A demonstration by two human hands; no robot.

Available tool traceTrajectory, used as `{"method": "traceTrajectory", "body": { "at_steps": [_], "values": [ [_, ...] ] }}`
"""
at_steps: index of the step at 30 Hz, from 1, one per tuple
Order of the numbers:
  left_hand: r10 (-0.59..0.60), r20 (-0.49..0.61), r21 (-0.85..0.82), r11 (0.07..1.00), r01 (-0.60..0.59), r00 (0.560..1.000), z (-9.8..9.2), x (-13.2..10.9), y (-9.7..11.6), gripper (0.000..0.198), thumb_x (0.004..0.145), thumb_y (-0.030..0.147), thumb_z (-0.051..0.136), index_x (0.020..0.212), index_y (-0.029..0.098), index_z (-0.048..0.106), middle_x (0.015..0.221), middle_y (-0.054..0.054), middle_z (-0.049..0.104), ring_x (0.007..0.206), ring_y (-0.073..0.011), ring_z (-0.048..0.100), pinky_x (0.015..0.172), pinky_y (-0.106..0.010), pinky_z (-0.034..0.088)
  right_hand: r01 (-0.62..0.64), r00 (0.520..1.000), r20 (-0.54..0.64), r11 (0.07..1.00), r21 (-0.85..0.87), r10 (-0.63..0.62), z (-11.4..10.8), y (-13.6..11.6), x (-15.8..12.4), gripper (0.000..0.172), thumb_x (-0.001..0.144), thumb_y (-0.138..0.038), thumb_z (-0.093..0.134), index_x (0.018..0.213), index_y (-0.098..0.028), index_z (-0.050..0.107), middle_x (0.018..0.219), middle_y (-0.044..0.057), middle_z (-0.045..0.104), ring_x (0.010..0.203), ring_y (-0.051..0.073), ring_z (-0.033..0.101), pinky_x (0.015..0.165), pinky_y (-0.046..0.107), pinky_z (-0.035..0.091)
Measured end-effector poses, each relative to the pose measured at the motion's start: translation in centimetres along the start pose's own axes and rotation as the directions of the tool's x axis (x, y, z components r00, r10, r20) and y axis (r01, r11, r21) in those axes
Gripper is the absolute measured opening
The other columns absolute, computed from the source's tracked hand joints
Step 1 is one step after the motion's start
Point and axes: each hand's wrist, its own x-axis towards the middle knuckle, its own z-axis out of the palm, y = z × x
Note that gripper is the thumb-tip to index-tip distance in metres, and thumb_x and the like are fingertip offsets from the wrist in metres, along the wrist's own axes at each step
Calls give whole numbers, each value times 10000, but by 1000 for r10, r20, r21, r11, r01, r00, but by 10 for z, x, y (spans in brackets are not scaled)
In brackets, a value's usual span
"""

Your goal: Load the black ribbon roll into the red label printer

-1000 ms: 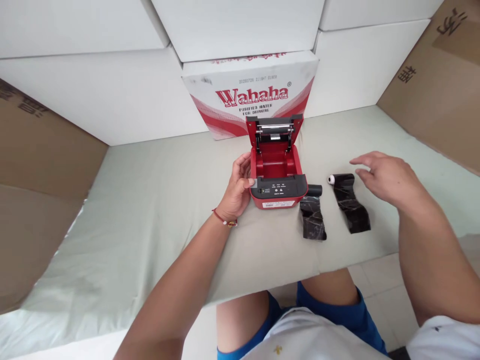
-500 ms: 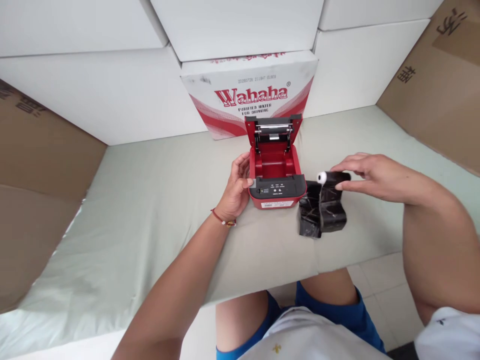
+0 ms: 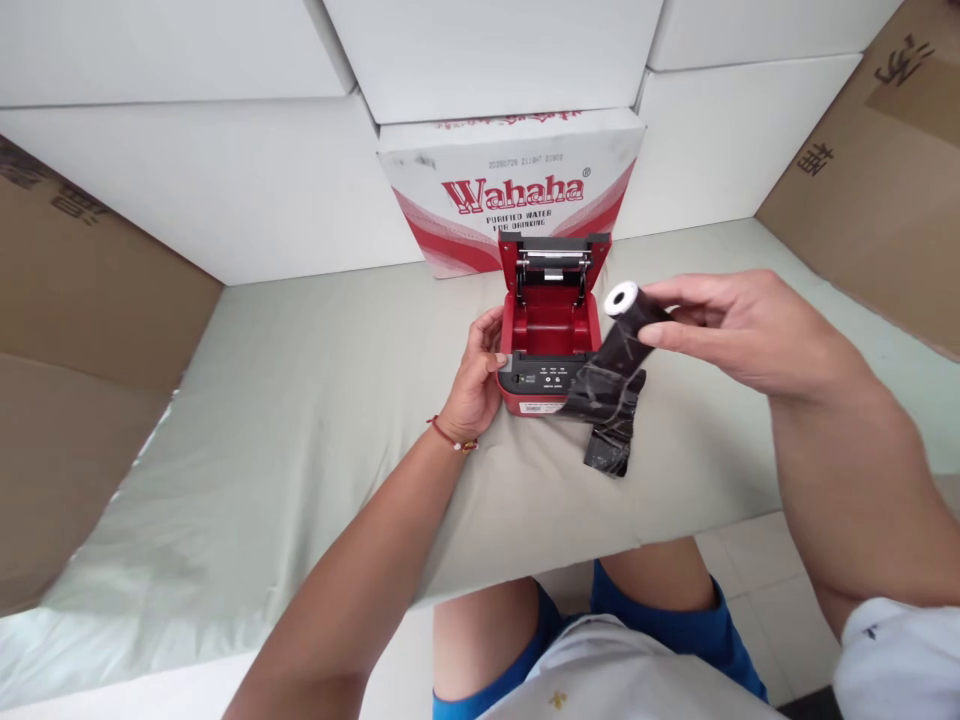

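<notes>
A small red and black label printer [image 3: 536,375] stands on the cloth with its lid raised; the red hollow inside holds no roll. My left hand [image 3: 480,365] grips its left side, thumb on the front corner and fingers along the wall. Between the thumb and fingers of my right hand [image 3: 731,325] is a black roll [image 3: 637,330] with a white end and a hollow core, tilted above the printer's right side. A creased, shiny black strip [image 3: 600,385] hangs from it across the printer's right front corner, down to the cloth.
A white and red Wahaha water carton [image 3: 517,190] leans behind the printer against stacked white boxes [image 3: 285,180]. Brown cardboard boxes flank the left [image 3: 97,350] and right [image 3: 870,180]. A pale green cloth [image 3: 315,400] covers the table, whose front edge lies above my knees.
My right hand has lifted the black roll and moved it left, tipping its white end upward. The strip now covers part of the printer's front. My left hand keeps its grip.
</notes>
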Motion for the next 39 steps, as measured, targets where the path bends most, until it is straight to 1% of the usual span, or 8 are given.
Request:
{"method": "traceTrajectory", "body": {
  "at_steps": [7, 11, 13, 16, 22, 28, 32, 39],
  "values": [
    [13, 32, 34, 999, -14, 999, 7, -8, -5, 628, 855, 544, 834, 1425, 351, 650, 1602, -41, 620, 1585, -323, 497, 1327, -497, 413, 81, 994, -34, 900, -429, -106, 61, -6, 52, 344, 910, -291, 808, 1247, -297, 877, 1187, 102, 756, 987, 298, 725, 844, 439, 554],
    [222, -70, 303, 934, -191, 973, 12, -15, -7, 545, 970, 655, 691, 1405, 332, 632, 1549, -70, 620, 1547, -335, 514, 1295, -527, 437, 77, 994, -5, 752, -655, -106, 76, 1, 69, 320, 935, -304, 778, 1239, -319, 875, 1077, 114, 794, 906, 306, 715, 720, 414, 511],
    [408, -102, 552, 782, -289, 907, 18, -24, -2, 444, 1057, 610, 596, 1387, 317, 645, 1522, -84, 607, 1527, -325, 516, 1312, -535, 410, 75, 997, 29, 719, -692, -75, 78, 1, 75, 277, 953, -316, 755, 1203, -311, 874, 1018, 103, 822, 901, 313, 726, 706, 406, 502],
    [601, 155, 745, 450, -492, 784, 34, -40, 7, 391, 1074, 443, 590, 1440, 320, 651, 1516, -101, 610, 1516, -346, 519, 1333, -582, 360, 55, 998, 58, 704, -708, -19, 81, -2, 80, 230, 951, -358, 763, 1141, -300, 879, 984, 105, 843, 902, 332, 752, 730, 421, 524],
    [614, 565, 726, -51, -686, 552, 57, -53, 9, 500, 936, 166, 675, 1420, 291, 672, 1125, -46, 821, 1127, -283, 754, 998, -449, 494, -13, 999, 15, 686, -727, 35, 88, -8, 87, 270, 936, -285, 772, 1181, -298, 885, 1060, 112, 857, 991, 351, 776, 793, 438, 552],
    [532, 571, 747, -22, -664, 625, 51, -56, 6, 605, 954, 179, 664, 1534, 342, 611, 1201, -47, 847, 1103, -287, 792, 990, -459, 450, -19, 998, 26, 652, -758, 59, 91, -13, 92, 228, 952, -224, 742, 1136, -234, 877, 1131, 156, 854, 1021, 374, 774, 775, 431, 553],
    [554, 625, 734, -176, -656, 550, 55, -57, 6, 523, 946, 189, 667, 1460, 288, 663, 1157, -73, 848, 1066, -288, 785, 950, -459, 457, 102, 993, 103, 821, -561, -53, 74, -27, 72, 318, 1024, -335, 691, 1284, -224, 837, 1039, 93, 856, 950, 303, 763, 813, 415, 563],
    [506, 605, 783, -240, -574, 615, 63, -60, 3, 530, 968, 220, 668, 1485, 337, 664, 1180, -80, 807, 1129, -293, 730, 1000, -465, 427, 157, 884, -311, 849, -504, -348, 36, -30, 73, 514, 1162, -566, 439, 1435, -256, 746, 1431, 124, 741, 1323, 315, 643, 1160, 484, 510]
  ]
}}
